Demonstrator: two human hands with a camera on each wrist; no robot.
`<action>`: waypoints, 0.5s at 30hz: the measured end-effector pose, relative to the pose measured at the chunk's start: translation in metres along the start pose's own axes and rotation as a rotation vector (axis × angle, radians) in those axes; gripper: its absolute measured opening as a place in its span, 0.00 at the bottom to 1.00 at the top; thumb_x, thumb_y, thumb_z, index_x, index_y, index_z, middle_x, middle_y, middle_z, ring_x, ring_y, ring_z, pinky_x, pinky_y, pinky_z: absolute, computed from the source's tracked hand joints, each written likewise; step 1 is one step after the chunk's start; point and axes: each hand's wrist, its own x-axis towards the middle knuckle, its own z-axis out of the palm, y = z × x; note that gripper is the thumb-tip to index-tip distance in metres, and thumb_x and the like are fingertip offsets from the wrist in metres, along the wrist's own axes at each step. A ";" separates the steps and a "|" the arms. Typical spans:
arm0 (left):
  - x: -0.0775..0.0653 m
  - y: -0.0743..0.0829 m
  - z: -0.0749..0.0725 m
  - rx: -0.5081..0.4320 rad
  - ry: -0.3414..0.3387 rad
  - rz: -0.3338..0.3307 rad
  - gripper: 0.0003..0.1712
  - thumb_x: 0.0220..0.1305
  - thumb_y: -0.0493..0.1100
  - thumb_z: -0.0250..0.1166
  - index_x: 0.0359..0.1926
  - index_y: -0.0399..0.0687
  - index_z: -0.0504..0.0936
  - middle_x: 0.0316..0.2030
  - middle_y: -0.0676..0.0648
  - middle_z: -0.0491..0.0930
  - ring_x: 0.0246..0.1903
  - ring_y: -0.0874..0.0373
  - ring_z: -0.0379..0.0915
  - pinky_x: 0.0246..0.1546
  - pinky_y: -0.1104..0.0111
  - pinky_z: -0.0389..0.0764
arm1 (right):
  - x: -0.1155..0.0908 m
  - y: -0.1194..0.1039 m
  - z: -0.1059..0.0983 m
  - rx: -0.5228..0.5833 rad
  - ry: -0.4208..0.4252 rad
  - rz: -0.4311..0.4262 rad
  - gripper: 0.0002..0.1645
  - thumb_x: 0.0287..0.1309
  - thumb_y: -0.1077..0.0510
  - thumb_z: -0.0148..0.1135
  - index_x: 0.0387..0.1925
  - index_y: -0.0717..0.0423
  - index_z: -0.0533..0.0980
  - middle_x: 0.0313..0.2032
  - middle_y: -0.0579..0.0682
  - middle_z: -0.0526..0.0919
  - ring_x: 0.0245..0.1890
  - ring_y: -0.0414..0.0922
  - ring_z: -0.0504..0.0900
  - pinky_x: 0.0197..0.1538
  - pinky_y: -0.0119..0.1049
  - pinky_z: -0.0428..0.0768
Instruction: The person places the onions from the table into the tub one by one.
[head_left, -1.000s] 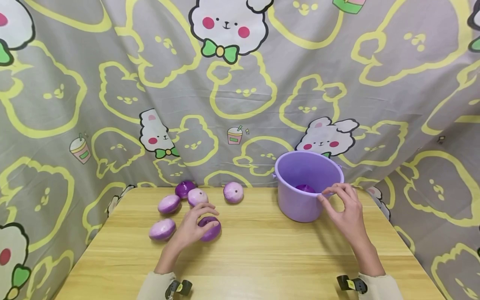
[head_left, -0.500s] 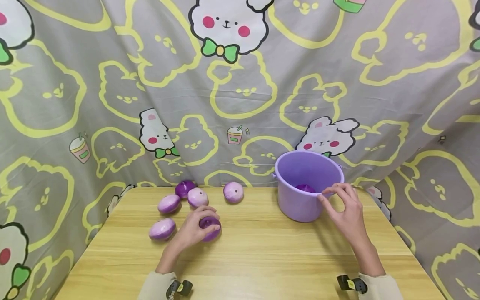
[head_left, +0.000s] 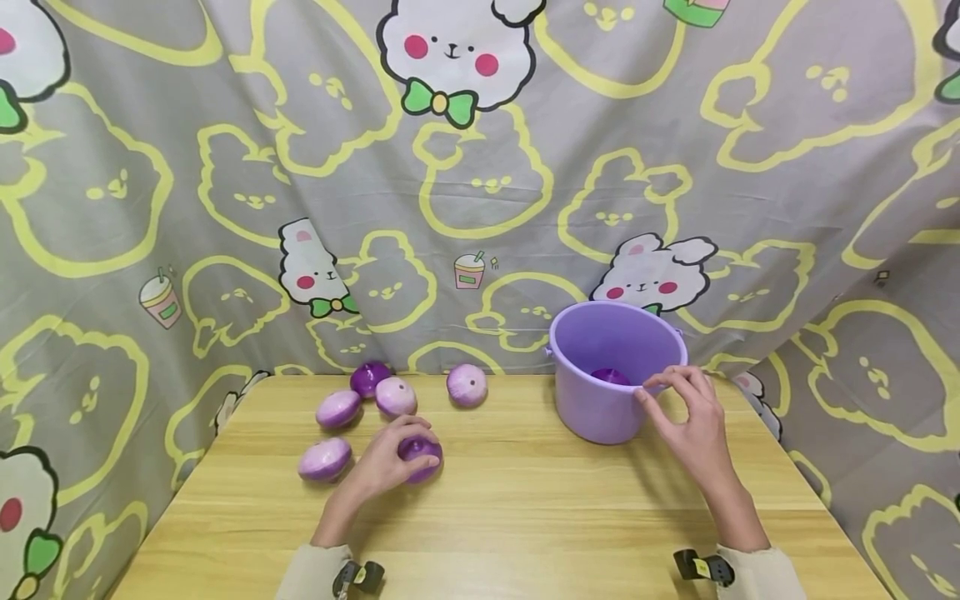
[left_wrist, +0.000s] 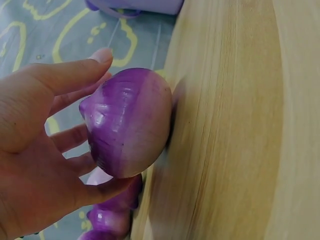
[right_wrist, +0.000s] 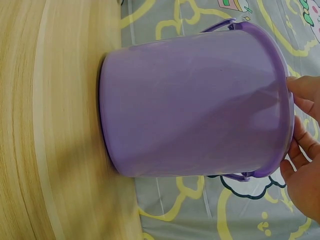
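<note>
On the table a purple onion (head_left: 420, 458) sits within the curve of my left hand (head_left: 386, 458), fingers round its far side and thumb along its near side. The left wrist view shows that onion (left_wrist: 130, 122) close up, dark purple at the pointed end and paler below, against the wood. At the right, my right hand (head_left: 693, 425) pinches the near rim of a lilac bucket (head_left: 600, 417) between thumb and fingers. The bucket stands upright, and one purple onion (head_left: 611, 377) shows inside it. Fingers of the right hand (right_wrist: 305, 145) grip the rim in the right wrist view.
Left of and behind my left hand lie several more onions: pale ones (head_left: 325, 459), (head_left: 339, 408), (head_left: 396, 396) and a dark one (head_left: 371, 379). Another pale onion (head_left: 467, 385) lies near the table's (head_left: 525, 517) back edge. A patterned curtain (head_left: 480, 208) hangs behind.
My left hand's fingers have come down and closed around the near purple onion, which tipped slightly so its pointed end shows. The right hand and bucket have not moved.
</note>
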 end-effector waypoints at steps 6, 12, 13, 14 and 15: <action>-0.001 -0.003 0.001 0.015 -0.031 -0.022 0.17 0.56 0.47 0.79 0.45 0.50 0.87 0.52 0.44 0.80 0.52 0.40 0.78 0.54 0.43 0.80 | 0.001 0.000 0.000 0.002 0.003 -0.001 0.13 0.47 0.70 0.78 0.36 0.59 0.84 0.40 0.54 0.78 0.50 0.48 0.71 0.59 0.31 0.62; -0.003 -0.003 0.001 0.028 -0.054 -0.028 0.20 0.54 0.47 0.80 0.47 0.50 0.86 0.52 0.45 0.80 0.51 0.40 0.78 0.52 0.44 0.82 | 0.000 -0.002 0.000 0.004 0.006 -0.003 0.14 0.46 0.70 0.79 0.36 0.59 0.84 0.40 0.54 0.78 0.50 0.47 0.71 0.60 0.30 0.62; -0.003 -0.003 0.000 0.032 -0.057 -0.027 0.21 0.54 0.47 0.80 0.47 0.49 0.86 0.52 0.44 0.79 0.52 0.40 0.78 0.52 0.43 0.81 | 0.000 -0.002 0.000 0.004 0.006 -0.003 0.14 0.46 0.70 0.79 0.36 0.59 0.84 0.40 0.54 0.78 0.50 0.47 0.71 0.60 0.31 0.62; -0.003 -0.003 0.000 0.036 -0.062 -0.027 0.21 0.53 0.47 0.81 0.47 0.49 0.86 0.52 0.43 0.79 0.52 0.39 0.78 0.51 0.43 0.81 | 0.000 -0.002 0.000 0.004 0.007 -0.005 0.14 0.46 0.70 0.79 0.36 0.59 0.84 0.40 0.54 0.78 0.50 0.47 0.71 0.59 0.31 0.62; -0.003 -0.003 -0.001 0.039 -0.069 -0.025 0.22 0.53 0.46 0.81 0.48 0.49 0.86 0.53 0.43 0.79 0.52 0.38 0.77 0.52 0.42 0.81 | 0.000 -0.002 0.000 0.003 0.007 -0.005 0.14 0.46 0.70 0.79 0.36 0.59 0.84 0.40 0.54 0.78 0.50 0.47 0.71 0.59 0.31 0.62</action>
